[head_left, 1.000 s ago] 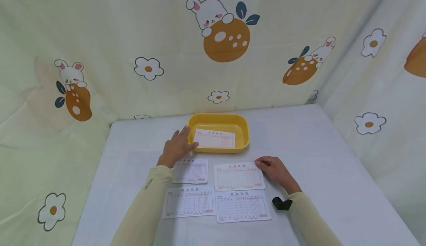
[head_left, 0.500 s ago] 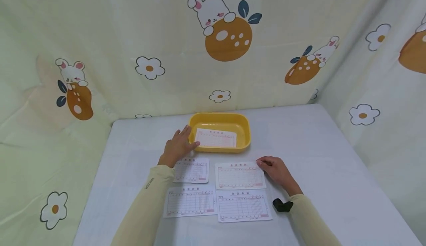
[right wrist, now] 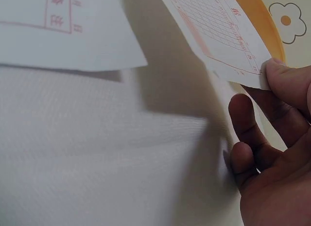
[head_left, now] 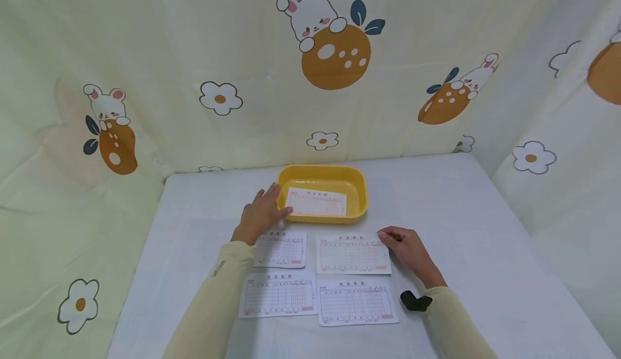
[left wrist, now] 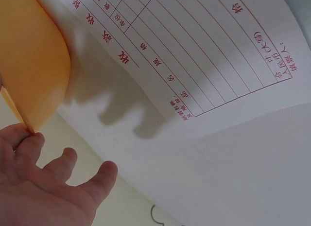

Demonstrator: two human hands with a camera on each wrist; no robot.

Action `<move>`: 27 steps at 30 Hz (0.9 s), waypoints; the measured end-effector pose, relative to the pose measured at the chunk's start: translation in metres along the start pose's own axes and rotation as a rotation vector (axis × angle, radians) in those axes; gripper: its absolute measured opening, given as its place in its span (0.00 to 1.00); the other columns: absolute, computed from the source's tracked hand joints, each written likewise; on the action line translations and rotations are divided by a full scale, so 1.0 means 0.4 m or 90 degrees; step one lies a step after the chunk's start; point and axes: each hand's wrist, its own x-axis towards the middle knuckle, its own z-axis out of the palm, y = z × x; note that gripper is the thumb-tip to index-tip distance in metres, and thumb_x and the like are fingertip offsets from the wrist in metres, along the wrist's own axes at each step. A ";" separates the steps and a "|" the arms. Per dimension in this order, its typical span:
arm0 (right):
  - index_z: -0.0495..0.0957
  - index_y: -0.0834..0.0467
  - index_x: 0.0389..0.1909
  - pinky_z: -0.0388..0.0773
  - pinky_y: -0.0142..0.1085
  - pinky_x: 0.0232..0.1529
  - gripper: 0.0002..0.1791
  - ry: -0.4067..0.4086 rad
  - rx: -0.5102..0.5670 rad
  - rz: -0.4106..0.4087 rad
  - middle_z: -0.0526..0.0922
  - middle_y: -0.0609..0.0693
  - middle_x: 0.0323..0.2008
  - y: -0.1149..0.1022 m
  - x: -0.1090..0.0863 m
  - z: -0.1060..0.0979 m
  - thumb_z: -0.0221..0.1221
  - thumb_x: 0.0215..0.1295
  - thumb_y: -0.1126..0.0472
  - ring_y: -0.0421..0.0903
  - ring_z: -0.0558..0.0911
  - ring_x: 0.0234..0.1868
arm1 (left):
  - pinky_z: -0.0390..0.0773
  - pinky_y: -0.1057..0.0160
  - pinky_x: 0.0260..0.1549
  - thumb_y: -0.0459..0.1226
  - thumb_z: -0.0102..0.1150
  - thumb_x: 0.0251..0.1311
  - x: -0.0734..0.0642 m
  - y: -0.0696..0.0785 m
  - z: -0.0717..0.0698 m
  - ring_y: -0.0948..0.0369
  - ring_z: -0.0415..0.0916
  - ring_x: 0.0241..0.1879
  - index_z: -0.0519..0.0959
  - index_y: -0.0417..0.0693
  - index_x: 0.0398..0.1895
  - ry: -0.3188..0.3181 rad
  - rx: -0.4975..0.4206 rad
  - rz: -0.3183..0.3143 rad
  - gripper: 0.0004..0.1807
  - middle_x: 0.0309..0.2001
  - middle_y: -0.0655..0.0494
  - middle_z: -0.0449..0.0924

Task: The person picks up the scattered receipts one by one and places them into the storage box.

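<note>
At the back middle of the table, my left hand (head_left: 260,217) holds the left rim of a yellow plastic tray (head_left: 358,192), thumb over the front corner. A printed receipt slip (head_left: 317,202) lies inside the tray. My right hand (head_left: 409,251) pinches the upper right corner of another receipt slip (head_left: 353,256) between thumb and fingers. In the right wrist view this pinched slip (right wrist: 226,41) slants up off the table, with other fingers curled below it. Directly in front of it lies a third receipt slip (head_left: 358,302).
Two more slips lie left of these: a rear slip (head_left: 283,250), partly under the left arm, and a front slip (head_left: 278,294). A black band (head_left: 415,301) sits at the right wrist. A cartoon-printed curtain (head_left: 242,52) borders the white table (head_left: 466,229).
The pinched slip has shifted a little away from the slip in front of it, along with my right hand. My left hand keeps its place at the tray.
</note>
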 end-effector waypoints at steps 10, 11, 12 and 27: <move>0.86 0.65 0.56 0.79 0.41 0.52 0.18 0.009 -0.002 0.001 0.88 0.58 0.51 -0.032 0.007 -0.024 0.60 0.82 0.55 0.53 0.80 0.50 | 0.50 0.33 0.77 0.56 0.61 0.76 -0.008 0.007 -0.006 0.44 0.41 0.85 0.48 0.50 0.89 0.000 -0.011 -0.006 0.49 0.87 0.54 0.44; 0.86 0.65 0.57 0.79 0.41 0.52 0.18 0.008 -0.002 0.001 0.88 0.58 0.52 -0.037 0.010 -0.027 0.60 0.82 0.54 0.54 0.80 0.51 | 0.50 0.33 0.77 0.56 0.61 0.76 -0.008 0.007 -0.006 0.44 0.41 0.85 0.48 0.50 0.89 0.000 -0.011 -0.005 0.49 0.87 0.54 0.44; 0.86 0.65 0.57 0.79 0.41 0.52 0.18 0.010 -0.002 0.003 0.88 0.58 0.52 -0.040 0.013 -0.030 0.60 0.82 0.54 0.54 0.80 0.51 | 0.50 0.33 0.77 0.56 0.61 0.76 -0.008 0.008 -0.006 0.44 0.41 0.85 0.48 0.50 0.89 0.000 -0.011 -0.005 0.49 0.87 0.54 0.44; 0.84 0.68 0.59 0.79 0.53 0.60 0.19 0.018 0.035 -0.041 0.86 0.63 0.55 -0.139 0.091 -0.078 0.58 0.84 0.56 0.58 0.81 0.54 | 0.50 0.32 0.77 0.56 0.60 0.76 -0.006 0.000 0.000 0.44 0.41 0.85 0.48 0.49 0.89 0.000 -0.014 0.005 0.49 0.88 0.53 0.44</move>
